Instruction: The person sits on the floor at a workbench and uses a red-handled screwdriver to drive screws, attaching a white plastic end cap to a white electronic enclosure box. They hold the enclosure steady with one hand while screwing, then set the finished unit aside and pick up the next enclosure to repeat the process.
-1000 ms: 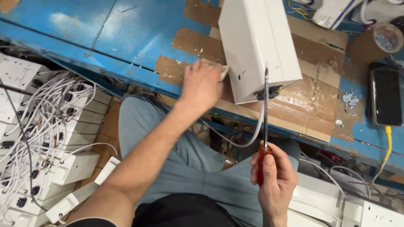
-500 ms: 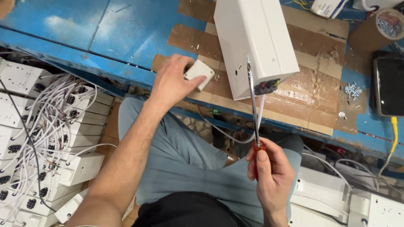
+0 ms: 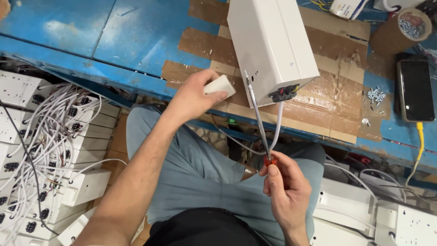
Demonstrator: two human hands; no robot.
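Note:
A tall white metal box point(image 3: 272, 44) stands on cardboard on the blue bench point(image 3: 91, 41), with a black connector and a white cable point(image 3: 277, 130) hanging from its near end. My left hand point(image 3: 193, 98) grips a small white rectangular block point(image 3: 219, 85) just left of the box. Below the bench edge, my right hand point(image 3: 284, 191) holds the red handle of a long screwdriver point(image 3: 256, 116). Its metal shaft points up, and the tip rests at the box's near left corner.
Loose screws point(image 3: 376, 95) lie on the cardboard point(image 3: 337, 86) right of the box. A dark phone point(image 3: 415, 89) with a yellow cable and a tape roll holding screws point(image 3: 400, 32) sit at the far right. Several white boxes with white cables point(image 3: 50, 150) are piled on the floor at left.
My left hand pulled the small white block away from the box's side, toward the left. The screwdriver tilted, its tip swinging left to the box's corner while my right hand stayed low.

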